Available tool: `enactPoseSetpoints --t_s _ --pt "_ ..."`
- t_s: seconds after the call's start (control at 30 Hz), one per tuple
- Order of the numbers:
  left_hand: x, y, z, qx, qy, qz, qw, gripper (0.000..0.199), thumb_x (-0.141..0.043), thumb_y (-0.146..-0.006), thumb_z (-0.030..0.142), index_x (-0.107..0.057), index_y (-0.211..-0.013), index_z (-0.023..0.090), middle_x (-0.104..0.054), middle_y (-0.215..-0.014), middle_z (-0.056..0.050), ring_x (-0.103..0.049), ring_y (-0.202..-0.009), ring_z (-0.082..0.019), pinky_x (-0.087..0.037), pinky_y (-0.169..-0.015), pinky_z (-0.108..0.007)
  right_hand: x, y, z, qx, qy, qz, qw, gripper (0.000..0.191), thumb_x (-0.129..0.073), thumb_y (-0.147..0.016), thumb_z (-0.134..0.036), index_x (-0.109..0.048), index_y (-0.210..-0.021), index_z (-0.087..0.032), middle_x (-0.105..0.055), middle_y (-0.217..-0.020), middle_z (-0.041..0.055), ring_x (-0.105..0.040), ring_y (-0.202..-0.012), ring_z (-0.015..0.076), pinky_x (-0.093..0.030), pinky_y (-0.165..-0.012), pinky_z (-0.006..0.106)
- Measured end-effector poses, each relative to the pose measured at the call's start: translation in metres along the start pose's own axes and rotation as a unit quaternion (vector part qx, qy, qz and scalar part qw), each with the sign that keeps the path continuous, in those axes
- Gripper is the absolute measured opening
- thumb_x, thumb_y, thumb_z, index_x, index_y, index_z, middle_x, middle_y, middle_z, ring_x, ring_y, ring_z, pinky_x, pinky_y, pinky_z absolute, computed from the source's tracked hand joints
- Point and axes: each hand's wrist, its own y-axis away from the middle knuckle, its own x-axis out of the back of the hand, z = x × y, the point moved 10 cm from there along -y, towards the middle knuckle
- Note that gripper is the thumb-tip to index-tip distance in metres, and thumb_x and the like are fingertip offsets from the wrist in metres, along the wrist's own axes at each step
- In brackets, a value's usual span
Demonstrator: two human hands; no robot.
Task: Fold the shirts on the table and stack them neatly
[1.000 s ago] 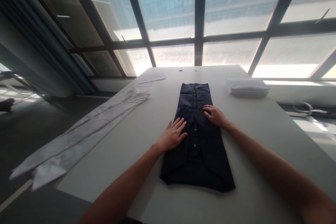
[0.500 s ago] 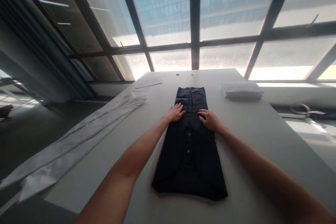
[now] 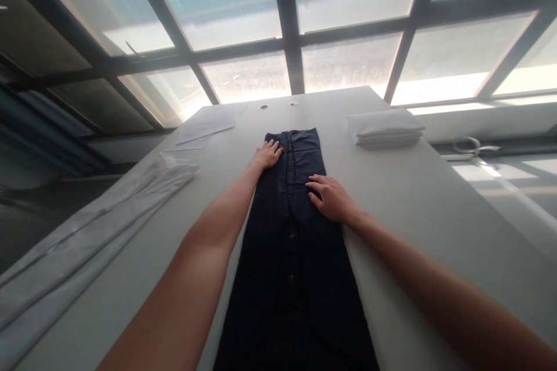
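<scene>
A dark navy folded garment lies lengthwise down the middle of the white counter, its near end running out of the bottom of the view. Small buttons show along its center line. The right hand rests on the garment's right side, its fingers loosely bent on the cloth and grasping nothing. On the left, long white material lies along the counter's side. Farther up, the left hand lies on the garment near its far left corner, fingers released and spread on the fabric. A stack of folded white cloth sits to the right, well apart from the garment; flat white sheets lie to the left. Beyond the counter's far edge stand dark-framed windows.
</scene>
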Motion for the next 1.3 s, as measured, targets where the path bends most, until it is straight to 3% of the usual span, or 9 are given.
enactPoseSetpoints --t_s 0.13,0.27,0.43,0.6,0.83,0.97,1.13,1.3 --pt "0.003 -0.030 -0.012 0.024 0.000 0.000 1.000 0.067 -0.018 -0.102 0.058 -0.025 -0.162 0.028 -0.013 -0.170 -0.004 -0.013 -0.155 -0.032 -0.014 -0.121 -0.062 0.001 0.000 -0.001 -0.004 0.004 -0.007 1.000 0.035 -0.056 -0.097 -0.030 -0.069 -0.128 -0.024 -0.060 -0.142 0.0088 -0.051 -0.133 0.0283 -0.035 -0.117 0.047" --pt "0.007 -0.042 -0.012 0.043 0.004 -0.003 0.999 0.067 -0.016 -0.102 0.059 -0.027 -0.161 0.029 -0.015 -0.170 -0.004 -0.013 -0.154 -0.037 -0.014 -0.118 -0.069 0.001 0.000 -0.001 -0.005 -0.001 -0.011 1.000 0.035 -0.057 -0.097 -0.030 -0.069 -0.130 -0.027 -0.059 -0.142 0.0071 -0.050 -0.134 0.0278 -0.035 -0.117 0.047" --pt "0.018 -0.028 0.027 -0.010 0.011 0.076 0.997 0.069 -0.008 -0.104 0.051 -0.029 -0.160 0.017 -0.023 -0.167 -0.009 -0.013 -0.155 -0.032 -0.012 -0.123 -0.059 0.001 0.001 0.000 -0.006 -0.004 -0.012 1.000 0.035 -0.056 -0.097 -0.030 -0.069 -0.129 -0.026 -0.059 -0.143 0.0075 -0.051 -0.134 0.0283 -0.035 -0.117 0.048" --pt "-0.004 -0.010 0.053 -0.043 0.041 0.013 0.998 0.072 -0.010 -0.104 0.057 -0.028 -0.160 0.016 -0.016 -0.169 -0.009 -0.013 -0.155 -0.030 -0.015 -0.123 -0.056 0.000 0.001 0.001 -0.006 0.014 -0.010 1.000 0.036 -0.056 -0.097 -0.031 -0.069 -0.130 -0.027 -0.060 -0.142 0.0067 -0.051 -0.134 0.0281 -0.036 -0.117 0.048" --pt "0.016 0.007 0.059 -0.061 0.086 0.022 0.994 0.067 -0.008 -0.107 0.051 -0.026 -0.161 0.016 -0.018 -0.168 -0.010 -0.014 -0.155 -0.027 -0.020 -0.122 -0.052 -0.001 0.001 0.002 -0.004 0.017 -0.011 1.000 0.035 -0.055 -0.097 -0.031 -0.069 -0.129 -0.024 -0.060 -0.142 0.0082 -0.052 -0.134 0.0282 -0.038 -0.115 0.047" --pt "0.026 0.063 0.068 -0.103 0.081 0.062 0.989 0.067 -0.012 -0.107 0.052 -0.028 -0.159 0.012 -0.023 -0.166 -0.013 -0.013 -0.155 -0.027 -0.020 -0.122 -0.049 -0.001 0.001 0.003 -0.004 0.014 -0.007 1.000 0.035 -0.054 -0.097 -0.031 -0.069 -0.128 -0.023 -0.060 -0.142 0.0092 -0.052 -0.133 0.0284 -0.038 -0.116 0.047" --pt "-0.009 0.173 0.083 -0.152 0.050 -0.045 0.986 0.077 -0.019 -0.104 0.063 -0.023 -0.160 0.009 -0.017 -0.167 -0.017 -0.010 -0.156 -0.029 -0.015 -0.123 -0.047 -0.002 0.001 0.002 0.003 0.014 -0.009 1.000 0.036 -0.055 -0.097 -0.031 -0.069 -0.129 -0.021 -0.061 -0.142 0.0107 -0.052 -0.134 0.0285 -0.038 -0.115 0.046" --pt "-0.013 0.278 0.105 -0.238 0.032 -0.066 0.969 0.078 -0.020 -0.105 0.063 -0.013 -0.163 0.011 -0.008 -0.168 -0.015 -0.003 -0.156 -0.025 -0.007 -0.125 -0.044 -0.004 0.001 0.005 0.007 0.019 -0.010 1.000 0.037 -0.054 -0.097 -0.030 -0.069 -0.129 -0.018 -0.061 -0.142 0.0122 -0.053 -0.134 0.0285 -0.038 -0.116 0.046"
